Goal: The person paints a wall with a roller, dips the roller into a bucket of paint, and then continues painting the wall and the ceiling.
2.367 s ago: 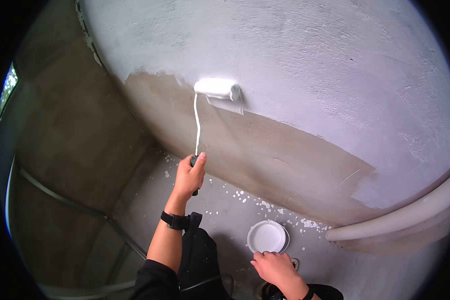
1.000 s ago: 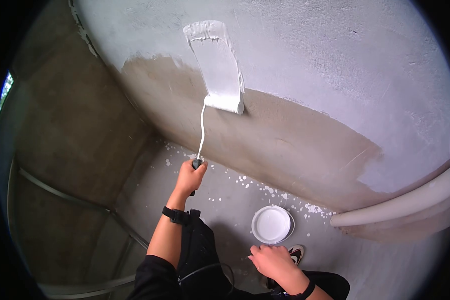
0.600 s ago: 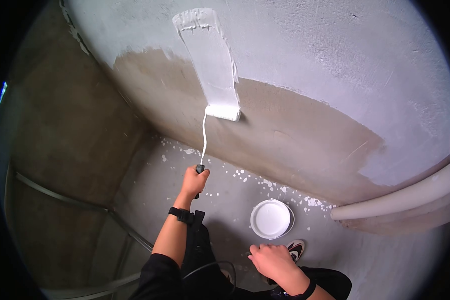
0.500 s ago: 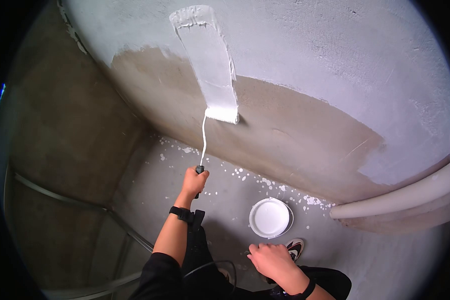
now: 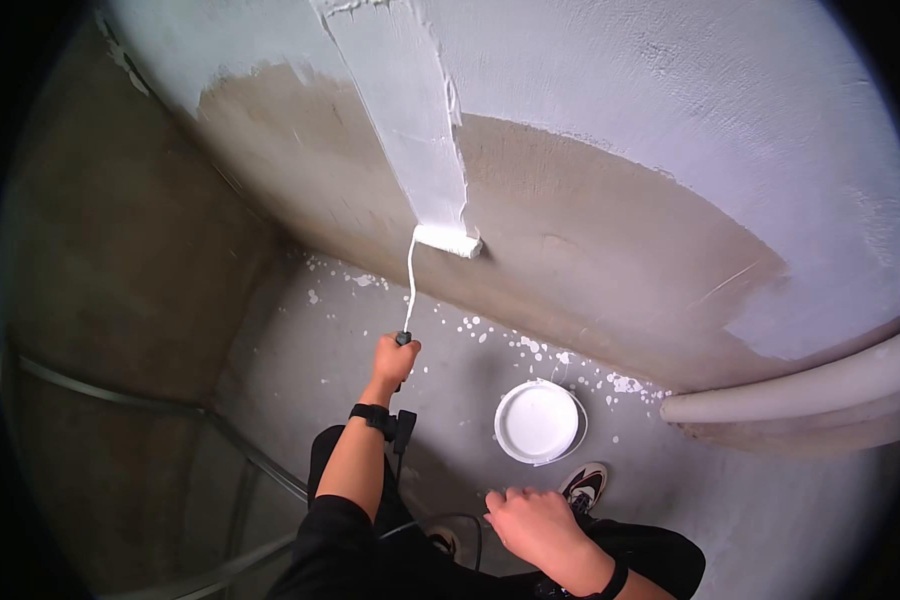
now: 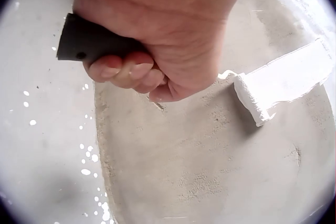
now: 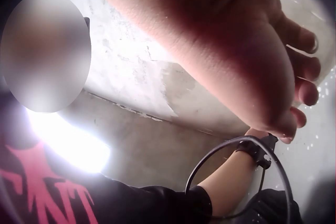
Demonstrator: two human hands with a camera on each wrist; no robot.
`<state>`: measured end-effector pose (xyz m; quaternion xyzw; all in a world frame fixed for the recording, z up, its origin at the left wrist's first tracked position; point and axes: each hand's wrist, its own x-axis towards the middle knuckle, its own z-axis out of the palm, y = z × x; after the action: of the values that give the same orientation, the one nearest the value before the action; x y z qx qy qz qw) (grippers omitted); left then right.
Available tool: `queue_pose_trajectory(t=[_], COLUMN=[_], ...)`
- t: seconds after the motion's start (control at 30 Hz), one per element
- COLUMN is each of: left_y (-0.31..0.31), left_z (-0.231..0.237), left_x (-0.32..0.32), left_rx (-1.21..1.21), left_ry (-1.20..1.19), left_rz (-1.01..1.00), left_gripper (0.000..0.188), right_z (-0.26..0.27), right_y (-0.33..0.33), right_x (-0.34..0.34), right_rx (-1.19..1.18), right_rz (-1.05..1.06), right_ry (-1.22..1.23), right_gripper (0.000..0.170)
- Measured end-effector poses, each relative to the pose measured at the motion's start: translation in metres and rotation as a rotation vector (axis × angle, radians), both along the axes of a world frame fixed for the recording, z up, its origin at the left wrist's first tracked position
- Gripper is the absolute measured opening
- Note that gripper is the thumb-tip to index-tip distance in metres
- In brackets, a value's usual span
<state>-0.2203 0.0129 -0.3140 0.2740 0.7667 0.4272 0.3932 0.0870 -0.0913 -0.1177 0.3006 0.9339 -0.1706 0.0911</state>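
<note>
My left hand (image 5: 394, 362) grips the dark handle (image 6: 94, 40) of a paint roller, fingers curled round it. The roller's thin white-coated wire frame (image 5: 411, 285) runs up to a sleeve (image 5: 448, 241) loaded with white paint, which lies against the wall. Above the sleeve stretches a fresh white strip (image 5: 400, 110) over the bare brown plaster (image 5: 580, 200). My right hand (image 5: 540, 525) hangs near the knee with loosely bent fingers (image 7: 304, 66) and nothing held. Just beyond it on the floor stands a round white bucket (image 5: 500, 428) with white paint in it.
White splatters (image 5: 530, 345) dot the grey floor along the wall's foot. A pale pipe (image 5: 790, 393) runs along the right. Metal rails (image 5: 110, 395) stand on the left, and a shoe (image 5: 585, 484) is beside the bucket. A black cable (image 7: 197, 167) loops near the right hand.
The roller has come down the wall from the white edge onto the brown plaster, leaving a white strip. The left hand moved down with it; the head view has tilted lower.
</note>
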Motion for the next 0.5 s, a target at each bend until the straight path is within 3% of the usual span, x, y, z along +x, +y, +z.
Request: queue_pose_trajectory(t=[0.33, 0.4, 0.5], left_y=[0.004, 0.003, 0.001], left_z=[-0.023, -0.028, -0.038], left_x=[0.011, 0.013, 0.016], left_rx=[-0.034, -0.046, -0.075], left_ry=[0.014, 0.023, 0.035], left_rz=[-0.001, 0.002, 0.0], left_gripper=[0.022, 0.021, 0.021], right_z=[0.002, 0.002, -0.001], right_y=[-0.001, -0.002, -0.003], right_x=[0.005, 0.006, 0.008], right_rx=[-0.105, 0.003, 0.0], right_rz=[-0.038, -0.016, -0.016], right_ry=[-0.108, -0.015, -0.006], right_gripper=[0.023, 0.005, 0.005])
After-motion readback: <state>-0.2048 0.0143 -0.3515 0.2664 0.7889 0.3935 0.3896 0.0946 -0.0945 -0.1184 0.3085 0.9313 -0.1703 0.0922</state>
